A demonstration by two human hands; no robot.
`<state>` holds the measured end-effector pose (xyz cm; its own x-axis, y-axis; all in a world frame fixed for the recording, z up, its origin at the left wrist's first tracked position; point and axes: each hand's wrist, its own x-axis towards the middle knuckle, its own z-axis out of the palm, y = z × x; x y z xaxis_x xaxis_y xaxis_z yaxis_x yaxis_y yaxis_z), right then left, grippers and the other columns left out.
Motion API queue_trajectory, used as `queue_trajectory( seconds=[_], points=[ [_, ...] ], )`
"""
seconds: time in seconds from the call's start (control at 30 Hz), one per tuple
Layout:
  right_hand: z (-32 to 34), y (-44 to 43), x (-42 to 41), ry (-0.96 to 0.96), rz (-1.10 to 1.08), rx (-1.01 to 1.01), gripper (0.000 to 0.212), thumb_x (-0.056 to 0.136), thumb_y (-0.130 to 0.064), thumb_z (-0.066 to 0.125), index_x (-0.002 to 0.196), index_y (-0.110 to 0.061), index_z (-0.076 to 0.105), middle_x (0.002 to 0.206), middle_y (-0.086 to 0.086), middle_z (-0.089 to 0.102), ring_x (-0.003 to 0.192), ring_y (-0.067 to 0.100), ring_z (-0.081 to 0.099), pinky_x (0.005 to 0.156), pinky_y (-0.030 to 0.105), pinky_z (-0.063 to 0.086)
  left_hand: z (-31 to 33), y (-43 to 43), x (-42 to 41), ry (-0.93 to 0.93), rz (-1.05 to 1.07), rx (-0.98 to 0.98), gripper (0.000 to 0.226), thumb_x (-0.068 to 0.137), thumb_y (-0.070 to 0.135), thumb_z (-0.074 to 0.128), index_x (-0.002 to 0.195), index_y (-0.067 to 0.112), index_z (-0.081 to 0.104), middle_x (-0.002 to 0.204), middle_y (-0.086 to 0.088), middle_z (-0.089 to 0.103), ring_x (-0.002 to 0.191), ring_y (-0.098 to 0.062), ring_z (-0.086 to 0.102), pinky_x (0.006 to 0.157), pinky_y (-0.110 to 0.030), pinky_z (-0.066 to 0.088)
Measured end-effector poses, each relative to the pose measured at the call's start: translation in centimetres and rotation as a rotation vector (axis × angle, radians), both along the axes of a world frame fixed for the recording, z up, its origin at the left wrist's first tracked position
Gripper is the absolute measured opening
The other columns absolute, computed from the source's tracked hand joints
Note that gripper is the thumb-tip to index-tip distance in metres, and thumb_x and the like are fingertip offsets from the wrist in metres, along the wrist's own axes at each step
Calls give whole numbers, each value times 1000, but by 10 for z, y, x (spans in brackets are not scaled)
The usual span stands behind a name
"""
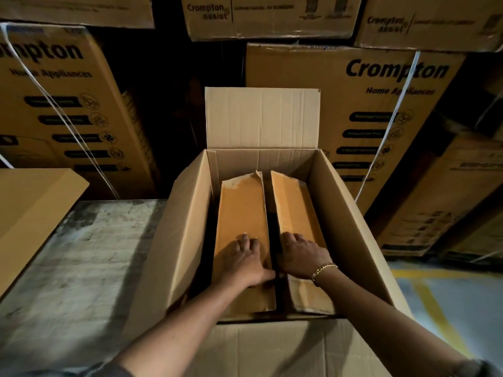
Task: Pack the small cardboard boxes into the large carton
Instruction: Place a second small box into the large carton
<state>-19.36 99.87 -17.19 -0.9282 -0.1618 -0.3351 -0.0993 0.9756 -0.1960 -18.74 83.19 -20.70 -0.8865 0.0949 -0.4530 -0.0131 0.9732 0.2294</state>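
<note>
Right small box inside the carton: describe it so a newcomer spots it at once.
Start at the big open carton in the middle, its back flap standing up. Two long flat boxes lie side by side inside, a dark gap between them. Yours is the right box, pressed by the right hand with the gold bracelet; the left box sits under the left hand, bare-wristed.

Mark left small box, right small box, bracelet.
left small box [241,208], head view, middle of top face
right small box [295,205], head view, middle of top face
bracelet [324,269], head view, gold chain links
</note>
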Motion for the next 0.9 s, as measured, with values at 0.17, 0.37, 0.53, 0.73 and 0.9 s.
queue_trajectory(
  seconds=[0.17, 0.37, 0.53, 0.73, 0.9],
  points=[
    [36, 56, -9, 128, -115, -77, 65, 79, -45, 59, 140, -31, 37, 90, -11, 56, 74, 10, 59, 59, 27, 53, 24, -14, -8, 7, 81, 122, 112, 76, 64, 64, 158, 35, -5, 167, -6, 10, 142, -37, 35, 104, -51, 42],
    [59, 119, -3, 115, -349, -116, 64, 89, -31, 61, 146, -34, 32, 96, 1, 60, 77, 17, 64, 65, 36, 60, 49, -120, -9, 336, 449, 145, 52, 91, 28, 57, 138, 33, 36, 91, 5, 63, 66, -15, 62, 50, -30, 49],
    [49, 91, 3, 142, -322, -35, 58, 91, -27, 54, 147, -24, 37, 104, 6, 61, 88, 24, 63, 76, 38, 58, 58, -126, -5, 411, 492, 119, 28, 97, 34, 57, 119, 18, 60, 101, -4, 65, 80, -23, 59, 64, -32, 44],
    [67, 109, -4, 209, -383, -100, 52, 91, -26, 58, 141, -24, 45, 108, 8, 64, 85, 23, 66, 71, 39, 61, 73, -146, 9, 565, 496, 197, 37, 100, 35, 56, 131, 13, 60, 127, -11, 66, 108, -33, 63, 78, -34, 45],
    [46, 121, 16, 307, -374, 49, 56, 90, -32, 61, 141, -23, 40, 122, 7, 59, 101, 23, 60, 78, 41, 58, 54, -152, 31, 583, 408, 81, 43, 94, 43, 63, 127, 18, 55, 124, -10, 60, 104, -32, 61, 75, -36, 47]
  ],
)
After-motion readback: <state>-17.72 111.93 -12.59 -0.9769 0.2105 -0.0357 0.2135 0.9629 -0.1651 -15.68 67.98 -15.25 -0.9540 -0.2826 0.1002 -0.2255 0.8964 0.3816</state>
